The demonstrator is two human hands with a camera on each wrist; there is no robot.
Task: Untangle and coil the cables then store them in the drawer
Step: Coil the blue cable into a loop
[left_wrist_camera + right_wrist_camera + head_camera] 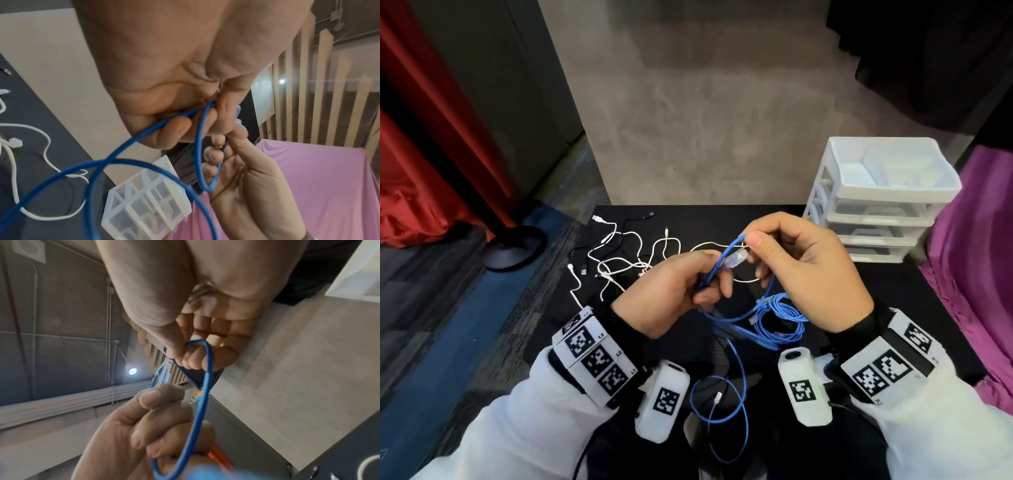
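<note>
Black table [914, 298]: work surface, taken here as the landmark for all places below.

White drawer unit [883, 202]: at the table's far right corner; three stacked drawers, all seemingly closed, open tray on top. To be opened only once a coil is finished.

Tangle of white and black cables [619, 260]: on the table's far left part, loosely knotted, untouched. To be left alone until the blue one is done.

Blue cable [736, 329]: held above the table's middle; slack trailing off the near edge in a loose loop, plug end dangling there. A second blue bundle [780, 318] lying coiled on the table below the hands.

Left hand [674, 291]: above the table's middle, fingers curled round the gathered blue strands. Best kept as the fixed anchor, grip firm enough to stop loops slipping, loose enough to admit each new turn.

Right hand [804, 270]: just right of the left hand, thumb and forefinger pinching a small loop of the blue cable beside its clear plug [736, 258]. Best used to feed even loops of matching size, following the cable's natural curl, never forcing a twist.

Judgement: early stage, one cable being coiled. Risk: trailing slack snagging at the table's near edge; worth drawing up slowly, checking for crossings before each turn.
</note>
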